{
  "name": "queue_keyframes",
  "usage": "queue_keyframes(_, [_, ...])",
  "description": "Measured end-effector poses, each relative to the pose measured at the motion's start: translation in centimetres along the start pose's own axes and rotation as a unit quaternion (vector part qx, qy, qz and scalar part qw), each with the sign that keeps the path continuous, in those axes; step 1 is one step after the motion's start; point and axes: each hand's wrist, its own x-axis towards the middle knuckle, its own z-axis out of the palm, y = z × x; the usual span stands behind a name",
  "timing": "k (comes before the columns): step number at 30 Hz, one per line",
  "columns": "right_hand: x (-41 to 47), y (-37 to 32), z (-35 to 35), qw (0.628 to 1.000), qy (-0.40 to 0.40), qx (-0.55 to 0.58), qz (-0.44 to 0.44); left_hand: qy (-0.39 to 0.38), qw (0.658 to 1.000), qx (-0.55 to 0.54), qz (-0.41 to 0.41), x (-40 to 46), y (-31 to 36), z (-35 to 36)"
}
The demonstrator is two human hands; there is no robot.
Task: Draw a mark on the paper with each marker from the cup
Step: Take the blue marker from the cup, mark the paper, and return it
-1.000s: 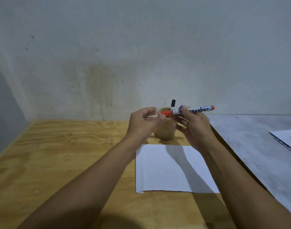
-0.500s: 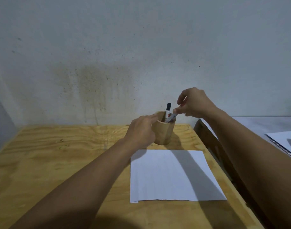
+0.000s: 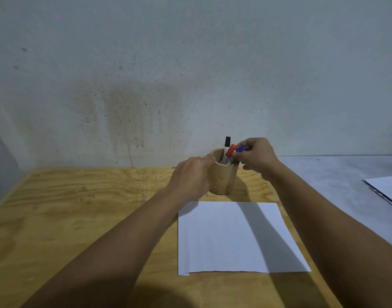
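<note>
A round wooden cup [image 3: 222,180] stands on the plywood table [image 3: 79,207] just behind a white sheet of paper [image 3: 230,238]. In the cup stand a black-capped marker [image 3: 227,141] and a red-capped marker [image 3: 230,150]. My left hand [image 3: 190,176] rests against the cup's left side, fingers wrapped on its wall. My right hand [image 3: 256,157] is at the cup's right rim, with thumb and fingers pinched on a blue-capped marker [image 3: 240,149] whose lower part is still inside the cup. The paper shows no marks that I can make out.
A stained grey wall [image 3: 190,74] rises right behind the cup. To the right lies a lower grey surface [image 3: 337,185] with another white sheet [image 3: 388,187] at the frame edge. The plywood stretches bare to the left.
A second ago my right hand held the red-capped marker level above the cup. It then lowered it into the cup, and now pinches the blue-capped marker. My left hand moved onto the cup.
</note>
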Motion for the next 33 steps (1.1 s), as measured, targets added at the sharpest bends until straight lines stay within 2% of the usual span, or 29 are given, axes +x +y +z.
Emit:
queue_keyframes(3, [0.0,-0.4,-0.6,0.999,0.015,0.034,-0.004,-0.004,1.000,0.002,0.001,0.0,0.1,0.0])
queue_keyframes(6, [0.2,-1.7,-2.1,0.994,0.077,0.063,-0.049,-0.011,1.000,-0.012,-0.005,0.0,0.2,-0.3])
queue_keyframes(9, [-0.3,-4.2,-4.2,0.969,0.159,0.130,-0.135,-0.026,0.999,-0.023,-0.009,-0.1,0.6,-0.7])
queue_keyframes(11, [-1.2,-6.2,-5.4,0.947,0.181,0.187,-0.188,-0.031,0.999,-0.030,-0.007,-0.1,0.7,-0.8])
queue_keyframes(13, [-2.2,-7.5,-6.5,0.952,0.146,0.175,-0.206,-0.030,0.999,-0.031,-0.003,-0.1,0.8,-0.8])
queue_keyframes(16, [-3.5,-8.0,-7.1,0.984,0.004,0.032,-0.174,-0.010,0.997,-0.079,-0.016,-0.4,1.4,-1.2])
queue_keyframes(18, [-4.4,-7.7,-6.9,0.987,-0.081,-0.006,-0.140,0.041,0.988,-0.147,-0.032,-0.5,2.2,-2.2])
queue_keyframes(20, [-5.2,-7.4,-6.6,0.984,-0.123,-0.005,-0.126,0.083,0.960,-0.259,-0.064,-0.3,3.0,-3.8])
queue_keyframes(22, [-5.8,-7.2,-6.0,0.981,-0.156,0.015,-0.119,0.073,0.902,-0.417,-0.088,-0.3,3.7,-5.5])
queue_keyframes(24, [-6.3,-6.9,-5.4,0.975,-0.183,0.020,-0.123,0.056,0.859,-0.503,-0.082,-0.4,3.9,-6.8])
queue_keyframes(27, [-6.9,-6.4,-4.7,0.971,-0.194,-0.016,-0.140,0.040,0.856,-0.513,-0.056,-0.9,3.9,-7.5])
queue_keyframes(33, [-7.5,-6.1,-3.5,0.970,-0.184,-0.015,-0.157,0.065,0.870,-0.484,-0.065,-2.0,2.9,-7.0])
